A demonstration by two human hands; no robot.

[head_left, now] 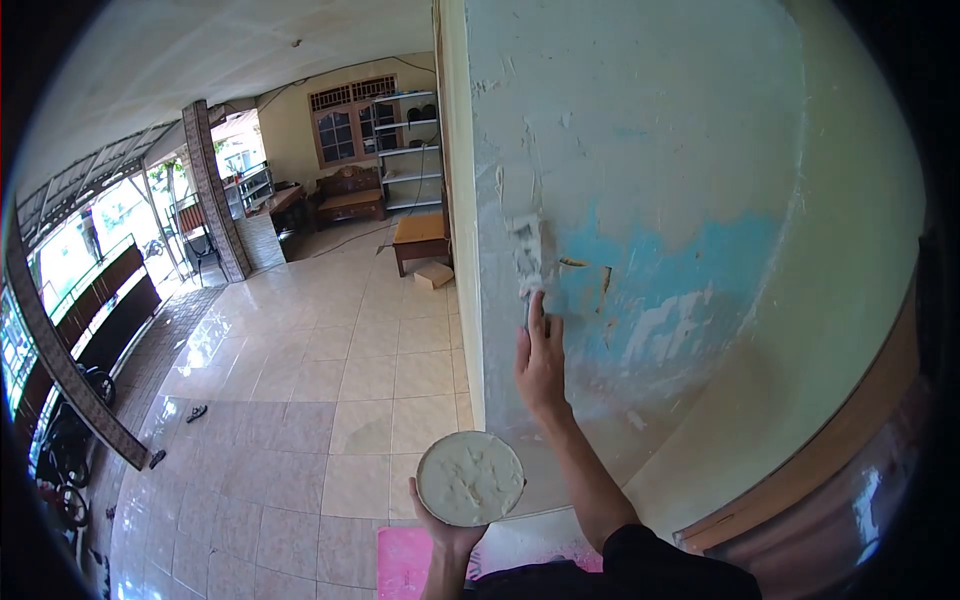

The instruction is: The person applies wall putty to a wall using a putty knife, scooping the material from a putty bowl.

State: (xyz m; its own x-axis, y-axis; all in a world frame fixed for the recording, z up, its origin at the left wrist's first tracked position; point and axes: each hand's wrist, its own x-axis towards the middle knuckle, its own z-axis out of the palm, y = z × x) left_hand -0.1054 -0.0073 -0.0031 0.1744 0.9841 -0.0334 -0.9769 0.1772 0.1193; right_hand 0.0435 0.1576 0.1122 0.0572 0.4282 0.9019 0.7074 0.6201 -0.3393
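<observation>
While left grip (453, 532) cups a bowl (421, 487), right grip (543, 365) clasps a scraper (530, 284), blade (528, 250) above.

We take this for a home, on what looks like its roofed, open-sided porch; we see glossy floor tiles (375, 375), a carved wooden bench (350, 200) below a wood-framed window (340, 140), and open shelves (408, 178) close by; a pillar (213, 190) stands at the edge, daylight floods in past a gate (120, 300), and dark motorbikes seem to be parked at the left; we notice loose sandals (197, 412) on the floor, and a patchy wall (690, 255) with blue paint showing.
</observation>
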